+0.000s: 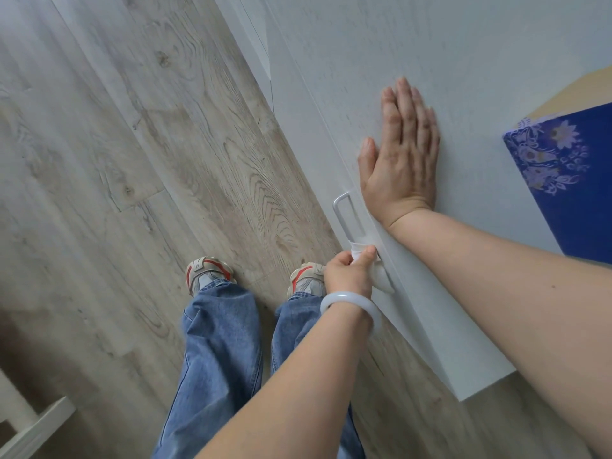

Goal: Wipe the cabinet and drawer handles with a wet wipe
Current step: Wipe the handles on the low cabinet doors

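Looking down along a white cabinet, all places below are given relative to its handle.

Floor (149, 144): grey-brown wood-look planks, filling the view to the left of the handle.

Shoes (208, 273): grey with red trim, one down-left of the handle and the other just below it, under blue jeans (218, 342).

Handle (347, 217): a slim pale metal loop on the cabinet's front, near the upper edge; its far end stands bare, its near end is covered by the wipe.

Wet wipe (371, 263): white, bunched around the near end of the handle, with a tail hanging down toward the wrist.

Left hand (351, 276): at the handle's near end, fingers and thumb curled, pinching the wipe onto the bar.

Bangle (347, 304): pale and translucent, on the left wrist just below that hand.

Cabinet (463, 61): flat white top with a faint grain, stretching to the right of the handle; its front face falls away toward the floor.

Right hand (402, 150): just right of the handle's far end, palm down on the cabinet top, fingers straight and close together, thumb spread toward the edge.

Blue box (569, 180): deep blue with a pale flower pattern, well to the right of the handle on the cabinet top; tan board shows behind it.
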{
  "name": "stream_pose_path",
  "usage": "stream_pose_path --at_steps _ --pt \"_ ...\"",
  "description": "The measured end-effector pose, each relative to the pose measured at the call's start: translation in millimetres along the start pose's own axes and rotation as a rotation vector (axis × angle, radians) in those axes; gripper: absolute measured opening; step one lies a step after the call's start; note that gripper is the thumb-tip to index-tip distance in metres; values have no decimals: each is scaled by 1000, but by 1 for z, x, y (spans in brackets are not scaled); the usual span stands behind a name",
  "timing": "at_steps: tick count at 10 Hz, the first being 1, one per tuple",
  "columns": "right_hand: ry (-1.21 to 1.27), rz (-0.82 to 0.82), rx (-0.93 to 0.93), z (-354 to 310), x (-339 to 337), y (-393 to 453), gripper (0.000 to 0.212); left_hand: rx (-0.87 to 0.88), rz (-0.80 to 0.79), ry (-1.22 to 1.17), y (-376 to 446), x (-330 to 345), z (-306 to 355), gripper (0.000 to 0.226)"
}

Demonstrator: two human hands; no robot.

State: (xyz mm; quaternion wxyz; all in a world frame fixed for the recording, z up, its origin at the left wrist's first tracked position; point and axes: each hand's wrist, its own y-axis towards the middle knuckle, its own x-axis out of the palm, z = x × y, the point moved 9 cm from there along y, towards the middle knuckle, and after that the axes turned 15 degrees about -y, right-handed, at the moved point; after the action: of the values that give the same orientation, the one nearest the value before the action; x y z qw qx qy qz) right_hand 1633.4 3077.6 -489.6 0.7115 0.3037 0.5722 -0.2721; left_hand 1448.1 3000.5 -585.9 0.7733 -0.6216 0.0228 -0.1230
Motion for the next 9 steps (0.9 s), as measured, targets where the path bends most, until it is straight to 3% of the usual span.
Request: stream_pose_path --at_steps 2,4,7,9 --pt "-4 -5 1 -1 1 -1 64 -55 20 -47 9 1 0 9" --pt "1 2 3 0 0 0 64 -65 -43 111 14 2 12 12" --pt "3 -3 2 1 1 0 65 281 -133 782 31 12 69 42" --pt "3 -11 -2 -1 0 0 65 403 -132 708 36 18 132 24"
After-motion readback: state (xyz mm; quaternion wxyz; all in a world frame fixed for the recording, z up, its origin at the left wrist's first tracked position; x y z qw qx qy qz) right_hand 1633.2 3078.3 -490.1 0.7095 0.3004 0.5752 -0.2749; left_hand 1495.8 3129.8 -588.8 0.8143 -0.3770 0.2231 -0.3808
